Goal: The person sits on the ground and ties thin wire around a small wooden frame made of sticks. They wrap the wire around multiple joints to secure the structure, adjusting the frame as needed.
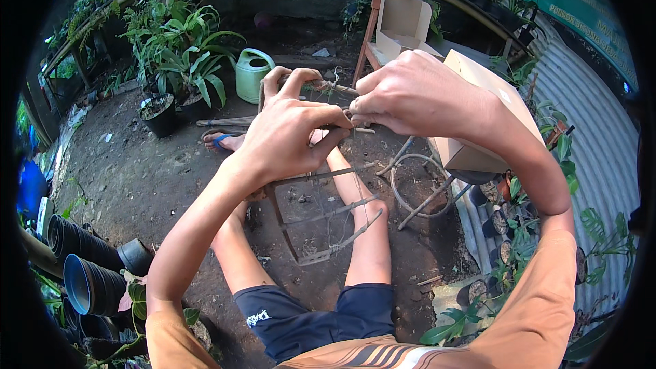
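Observation:
Both of my hands are raised in front of me, close together at chest height. My left hand (290,126) is closed, its thumb and forefinger pinching at a thin piece of the frame, other fingers curled over its upper part. Meeting it from the right, my right hand (420,94) is closed too, with its fingertips at the same spot. A light frame of thin dark sticks and wire (314,257) hangs below the hands, above my knees. A wire twist (333,80) sits on its upper stick. Exactly what lies between the fingertips is hidden.
On the right stand an open cardboard box (502,99) and a coiled ring with sticks (420,188). A green watering can (251,75) and potted plants (160,113) are ahead on the soil. Stacked black pots (82,280) lie left; corrugated sheeting (588,143) runs along the right.

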The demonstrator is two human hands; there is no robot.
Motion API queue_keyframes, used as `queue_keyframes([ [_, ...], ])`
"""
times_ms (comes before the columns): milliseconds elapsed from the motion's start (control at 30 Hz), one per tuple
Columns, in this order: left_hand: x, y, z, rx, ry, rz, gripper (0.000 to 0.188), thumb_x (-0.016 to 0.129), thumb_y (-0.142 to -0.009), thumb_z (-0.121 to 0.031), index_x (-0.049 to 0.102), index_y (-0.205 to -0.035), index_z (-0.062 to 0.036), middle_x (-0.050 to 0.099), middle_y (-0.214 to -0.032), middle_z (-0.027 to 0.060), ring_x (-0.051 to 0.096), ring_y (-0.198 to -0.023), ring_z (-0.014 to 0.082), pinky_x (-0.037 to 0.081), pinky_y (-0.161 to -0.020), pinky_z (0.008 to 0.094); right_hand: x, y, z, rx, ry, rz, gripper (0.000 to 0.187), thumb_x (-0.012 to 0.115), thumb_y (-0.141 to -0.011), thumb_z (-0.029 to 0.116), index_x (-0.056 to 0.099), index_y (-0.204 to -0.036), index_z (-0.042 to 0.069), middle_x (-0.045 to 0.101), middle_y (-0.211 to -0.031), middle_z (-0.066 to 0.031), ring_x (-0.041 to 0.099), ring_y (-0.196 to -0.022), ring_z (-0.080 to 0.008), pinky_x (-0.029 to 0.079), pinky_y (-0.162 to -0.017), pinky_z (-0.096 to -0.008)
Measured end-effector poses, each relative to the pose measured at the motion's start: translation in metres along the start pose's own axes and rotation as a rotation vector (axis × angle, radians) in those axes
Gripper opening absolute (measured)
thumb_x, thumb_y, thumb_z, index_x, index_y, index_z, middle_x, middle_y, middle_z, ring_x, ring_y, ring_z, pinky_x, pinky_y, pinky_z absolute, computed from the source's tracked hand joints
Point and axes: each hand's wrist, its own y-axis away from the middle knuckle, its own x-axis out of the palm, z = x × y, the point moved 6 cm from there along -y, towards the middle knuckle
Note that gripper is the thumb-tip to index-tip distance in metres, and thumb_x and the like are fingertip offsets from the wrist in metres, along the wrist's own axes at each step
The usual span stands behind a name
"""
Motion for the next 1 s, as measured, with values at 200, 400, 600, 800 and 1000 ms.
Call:
queue_keyframes([
  [200,0.004,0.007,-0.003,0.021,0.044,-0.010,0.015,0.083,-0.087,-0.020,0.081,-0.102,-0.0201,0.083,-0.093,0.0021,0.054,-0.136,0.0370,0.025,-0.123,0.0554,0.012,-0.025,-0.028,-0.003,-0.293,0.220,0.016,0.081,-0.087,0.021,0.086,-0.096,0.008,0.076,-0.082,-0.0094,0.073,-0.076,-0.0285,0.057,-0.070,-0.0398],
  [400,0.008,0.015,-0.013,0.076,-0.077,0.025,0.034,0.082,-0.088,-0.019,0.084,-0.119,-0.0304,0.084,-0.105,-0.0020,0.056,-0.135,0.0359,0.026,-0.123,0.0606,0.027,-0.043,-0.026,-0.011,-0.394,0.225,0.017,0.089,-0.080,0.017,0.087,-0.092,0.005,0.078,-0.078,-0.0110,0.075,-0.068,-0.0238,0.060,-0.067,-0.0338],
  [600,0.005,0.005,-0.010,0.097,-0.082,0.033,0.034,0.081,-0.083,-0.013,0.085,-0.115,-0.0257,0.077,-0.096,-0.0009,0.058,-0.127,0.0370,0.033,-0.118,0.0573,0.002,-0.014,-0.050,0.387,-0.607,0.423,0.038,0.087,-0.085,0.023,0.075,-0.110,-0.003,0.074,-0.070,-0.0118,0.074,-0.064,-0.0147,0.059,-0.063,-0.0276],
  [800,0.002,0.009,-0.009,0.099,-0.098,0.000,0.035,0.082,-0.080,-0.013,0.085,-0.113,-0.0266,0.073,-0.112,-0.0012,0.057,-0.124,0.0346,0.038,-0.111,0.0549,0.020,0.038,-0.052,0.391,-0.856,0.147,0.029,0.078,-0.096,0.020,0.074,-0.116,-0.001,0.074,-0.072,-0.0066,0.070,-0.060,-0.0094,0.056,-0.060,-0.0265],
  [1000,-0.013,0.023,-0.002,0.068,-0.130,-0.049,0.034,0.087,-0.078,-0.013,0.088,-0.108,-0.0270,0.071,-0.121,0.0001,0.055,-0.130,0.0326,0.038,-0.115,0.0523,-0.028,0.081,-0.050,0.356,-0.666,0.213,0.030,0.080,-0.095,0.027,0.082,-0.112,0.002,0.061,-0.065,0.0011,0.050,-0.049,-0.0037,0.036,-0.045,-0.0213],
])
